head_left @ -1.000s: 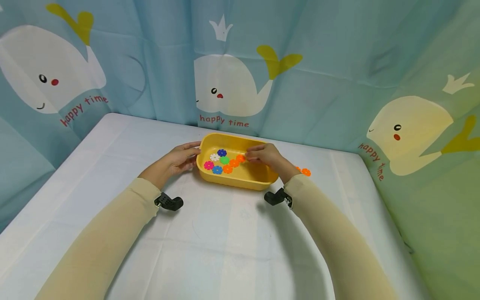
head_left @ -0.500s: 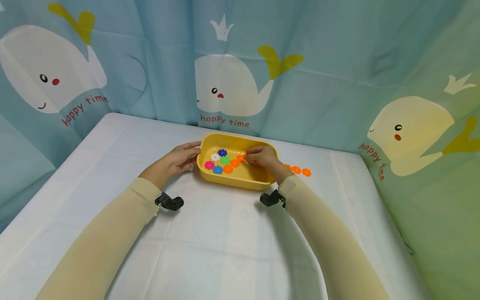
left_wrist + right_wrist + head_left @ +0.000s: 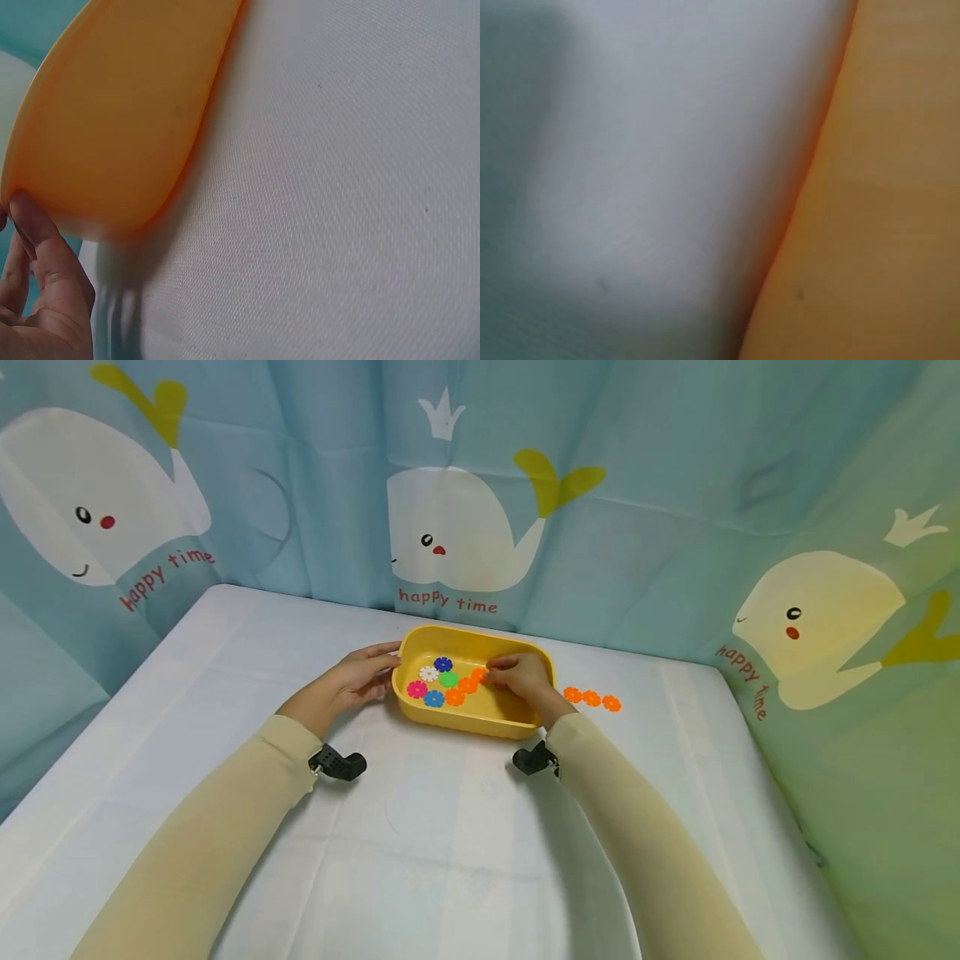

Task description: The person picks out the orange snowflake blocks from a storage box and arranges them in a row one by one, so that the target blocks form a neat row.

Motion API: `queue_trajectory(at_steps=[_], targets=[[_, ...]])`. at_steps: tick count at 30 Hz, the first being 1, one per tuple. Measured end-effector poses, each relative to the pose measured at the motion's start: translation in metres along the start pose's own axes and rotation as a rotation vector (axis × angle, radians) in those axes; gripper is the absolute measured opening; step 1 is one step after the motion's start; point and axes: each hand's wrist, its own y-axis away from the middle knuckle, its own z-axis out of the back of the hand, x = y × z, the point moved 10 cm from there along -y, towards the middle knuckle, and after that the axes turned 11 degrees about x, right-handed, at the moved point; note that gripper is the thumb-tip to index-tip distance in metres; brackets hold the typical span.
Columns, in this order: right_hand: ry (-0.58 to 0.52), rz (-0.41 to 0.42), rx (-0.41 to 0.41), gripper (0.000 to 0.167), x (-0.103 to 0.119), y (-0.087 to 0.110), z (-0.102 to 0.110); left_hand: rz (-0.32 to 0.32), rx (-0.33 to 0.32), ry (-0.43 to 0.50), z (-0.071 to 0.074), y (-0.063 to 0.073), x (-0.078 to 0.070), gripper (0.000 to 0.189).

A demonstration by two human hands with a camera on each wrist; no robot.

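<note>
A yellow plastic basin [image 3: 471, 723] stands on the table, holding several notched snowflake discs. A blue disc [image 3: 434, 699], pink disc [image 3: 417, 690], green disc [image 3: 448, 679], white disc [image 3: 428, 673] and dark blue disc [image 3: 443, 664] lie towards its left end. A slanting row of orange discs [image 3: 468, 686] lies to their right. My left hand [image 3: 363, 677] holds the basin's left end, its thumb [image 3: 34, 214] at the rim in the left wrist view. Inside the basin, my right hand [image 3: 522, 679] pinches the orange disc [image 3: 480, 674] at the row's upper end; the fingertips partly cover it. The right wrist view shows no fingers.
Three orange discs [image 3: 592, 698] lie in a row on the white tablecloth [image 3: 450, 827], right of the basin. Behind the table hangs a blue curtain [image 3: 660, 577] with whale prints.
My right wrist and forearm have swung left, uncovering the orange discs on the table. The right fingertips stay at the same orange disc. My left hand has hardly moved.
</note>
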Motion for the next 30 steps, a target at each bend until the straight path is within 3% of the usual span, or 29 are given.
queue_trajectory(at_steps=[10,30], targets=[[-0.03,0.001,0.0,0.03,-0.0007,-0.004,-0.0019,0.002,-0.006,-0.006,0.0006,-0.0014,0.0006,0.051],[0.119,0.017,-0.032,0.026,0.0021,-0.0028,-0.0018,-0.014,0.003,0.003,-0.0005,-0.0005,-0.0009,0.051]])
